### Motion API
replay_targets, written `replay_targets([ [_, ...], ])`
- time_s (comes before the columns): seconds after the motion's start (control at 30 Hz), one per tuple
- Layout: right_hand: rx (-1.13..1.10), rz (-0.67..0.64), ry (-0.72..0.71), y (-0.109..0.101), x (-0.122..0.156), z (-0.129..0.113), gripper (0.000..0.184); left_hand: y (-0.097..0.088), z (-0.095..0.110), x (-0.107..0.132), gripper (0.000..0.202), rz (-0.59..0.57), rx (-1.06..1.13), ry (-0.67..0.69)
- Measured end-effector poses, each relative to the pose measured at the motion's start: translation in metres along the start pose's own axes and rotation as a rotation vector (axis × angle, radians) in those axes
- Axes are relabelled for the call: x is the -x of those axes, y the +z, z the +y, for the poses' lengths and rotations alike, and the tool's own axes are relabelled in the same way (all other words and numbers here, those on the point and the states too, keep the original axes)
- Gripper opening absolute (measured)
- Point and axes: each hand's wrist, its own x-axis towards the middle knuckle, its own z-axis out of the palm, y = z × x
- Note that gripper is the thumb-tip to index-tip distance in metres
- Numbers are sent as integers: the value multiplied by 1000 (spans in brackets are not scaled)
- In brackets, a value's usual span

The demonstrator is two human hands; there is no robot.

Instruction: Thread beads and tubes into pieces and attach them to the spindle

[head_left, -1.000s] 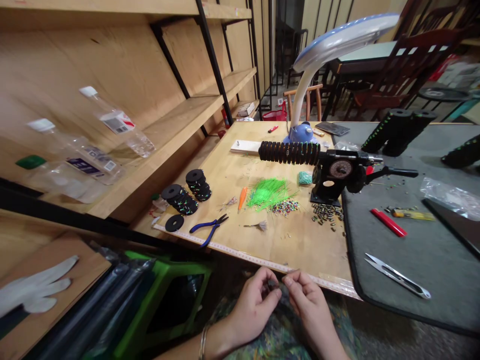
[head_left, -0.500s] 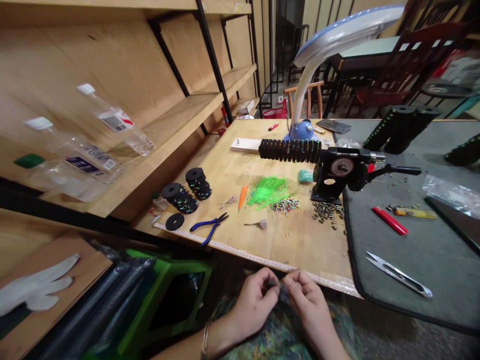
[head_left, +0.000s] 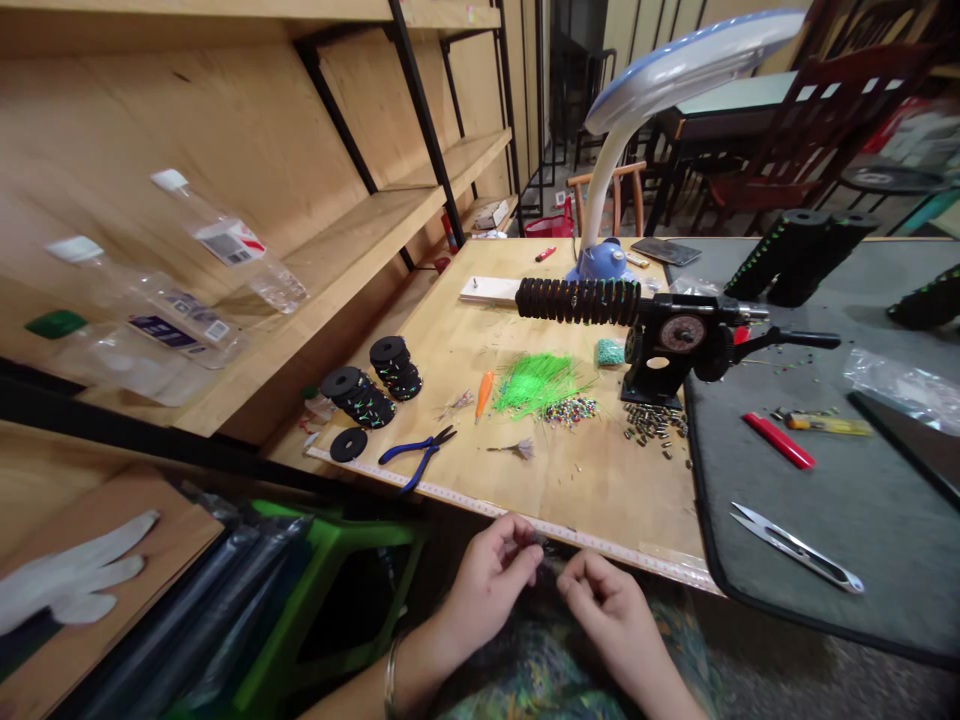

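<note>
My left hand [head_left: 491, 578] is at the table's front edge, thumb and fingers pinched together. A short gap to its right, my right hand [head_left: 611, 605] pinches too, at about the same height over my lap. Whatever thin thing the fingertips hold is too small to make out. Beyond the hands on the wooden table [head_left: 480, 480] lie a small pale bundle of strands [head_left: 517, 449], a pile of bright green strands [head_left: 541, 382], mixed coloured beads [head_left: 570, 411] and small metal pieces [head_left: 657, 425]. Blue-handled pliers [head_left: 420, 455] rest with jaws apart to the left.
A black hand-cranked winder [head_left: 675, 345] with a row of black spools [head_left: 579, 301] stands at the back, near a lamp [head_left: 604, 260]. Stacked spools [head_left: 358, 397] are at left. Thread snips [head_left: 799, 548] and a red tool [head_left: 778, 440] lie on the grey mat [head_left: 795, 620].
The hands have drawn apart: my left hand has moved a little left and up, while my right hand has shifted slightly left and down. The table items have stayed put.
</note>
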Motion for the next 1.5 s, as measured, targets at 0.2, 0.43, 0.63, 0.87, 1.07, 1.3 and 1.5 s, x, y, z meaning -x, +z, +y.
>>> replay_targets([
  [0.2,68,35,-63,2,2,-3,15,3,-3,-1,28,12,16,30],
  [0.43,129,51,-98,-2,2,3,12,6,-6,1,30,58,17,28],
  [0.63,117,59,-100,0,3,8,13,8,-6,1,30,84,45,35],
  [0.87,45,118,-63,-3,4,15,15,0,-5,-4,32,230,28,72],
  [1.07,-21,148,-59,-3,1,7,26,3,-1,-1,36,75,77,14],
  [1.3,43,148,-49,-3,0,3,38,6,-1,3,34,19,103,-46],
  [1.5,98,175,-44,-2,1,4,38,7,-4,2,30,10,68,-24],
])
